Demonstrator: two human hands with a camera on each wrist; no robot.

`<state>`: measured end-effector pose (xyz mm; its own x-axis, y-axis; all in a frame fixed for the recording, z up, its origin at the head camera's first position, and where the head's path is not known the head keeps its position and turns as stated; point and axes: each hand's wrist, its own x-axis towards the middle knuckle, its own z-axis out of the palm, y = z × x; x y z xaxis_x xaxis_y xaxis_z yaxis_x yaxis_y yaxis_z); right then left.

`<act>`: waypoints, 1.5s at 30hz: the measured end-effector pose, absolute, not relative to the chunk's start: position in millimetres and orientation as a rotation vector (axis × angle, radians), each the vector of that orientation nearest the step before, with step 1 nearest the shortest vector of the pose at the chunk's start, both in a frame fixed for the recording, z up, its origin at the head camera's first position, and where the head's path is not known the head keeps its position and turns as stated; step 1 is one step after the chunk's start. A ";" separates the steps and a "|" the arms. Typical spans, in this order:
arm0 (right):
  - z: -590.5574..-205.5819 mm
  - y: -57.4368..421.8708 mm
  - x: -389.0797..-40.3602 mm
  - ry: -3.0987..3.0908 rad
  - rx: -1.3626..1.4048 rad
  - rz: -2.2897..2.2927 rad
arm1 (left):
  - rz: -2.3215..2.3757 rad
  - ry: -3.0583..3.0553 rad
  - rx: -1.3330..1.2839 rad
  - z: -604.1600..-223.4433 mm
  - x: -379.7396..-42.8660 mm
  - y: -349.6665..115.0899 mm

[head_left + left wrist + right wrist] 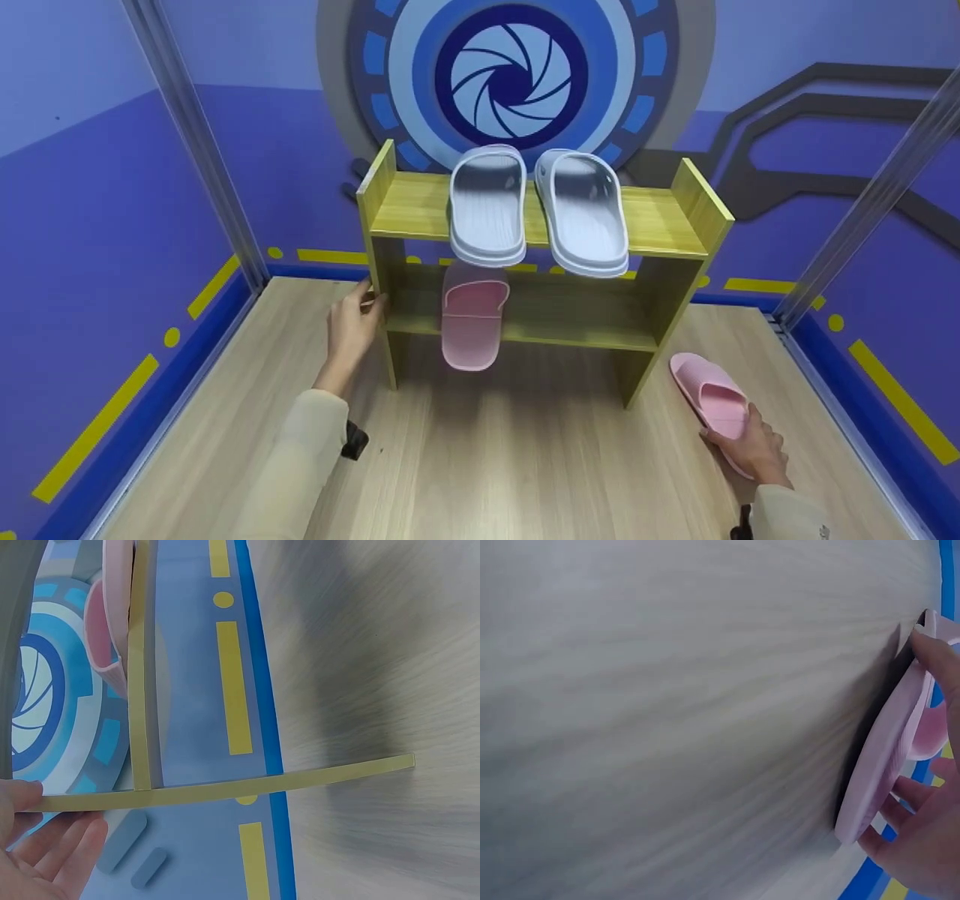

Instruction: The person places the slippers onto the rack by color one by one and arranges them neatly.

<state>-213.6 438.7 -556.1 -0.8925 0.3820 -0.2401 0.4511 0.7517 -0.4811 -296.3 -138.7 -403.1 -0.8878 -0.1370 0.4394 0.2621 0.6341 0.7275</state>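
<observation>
A small wooden shoe rack [681, 247] with two shelves stands against the back wall. My left hand [352, 320] holds the edge of its left side panel; in the left wrist view the thumb and fingers [69, 844] lie on either side of that edge. At the right, my right hand [756, 448] grips a pink slipper [705, 373] across its sides, toward the heel end. The right wrist view shows this slipper [881, 757] tilted on edge, close to the floor. Another pink slipper [471, 341] sits on the lower shelf, left of centre, its heel overhanging the front.
Two pale grey clogs [487, 214] rest side by side on the upper shelf, heels toward me. The pale wood-grain floor [495, 457] is bounded by blue printed walls [90, 247] with metal corner posts [199, 142].
</observation>
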 end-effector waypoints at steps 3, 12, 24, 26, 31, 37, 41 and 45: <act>-556.3 438.4 -214.9 2.825 0.684 -0.824 | -1.171 -2.386 -0.107 -403.2 -296.4 -138.5; -555.9 442.8 -213.4 2.875 0.642 -0.860 | -1.173 -2.363 -0.110 -403.5 -297.5 -138.6; -535.6 457.3 -208.7 2.868 0.419 -0.872 | -1.164 -2.397 -0.099 -402.2 -297.3 -138.7; -531.9 460.8 -206.5 2.893 0.345 -0.857 | -1.160 -2.408 -0.101 -402.3 -297.2 -139.0; -520.1 472.2 -200.4 2.887 0.234 -0.843 | -1.172 -2.423 -0.100 -403.0 -297.4 -139.9; -509.2 484.4 -190.2 2.945 0.093 -0.816 | -1.180 -2.423 -0.103 -402.8 -297.7 -140.0; -506.1 488.3 -185.3 2.979 0.008 -0.811 | -1.183 -2.415 -0.110 -402.8 -297.8 -140.2; -502.4 488.0 -182.8 2.960 -0.050 -0.833 | -1.180 -2.411 -0.108 -403.4 -298.0 -140.0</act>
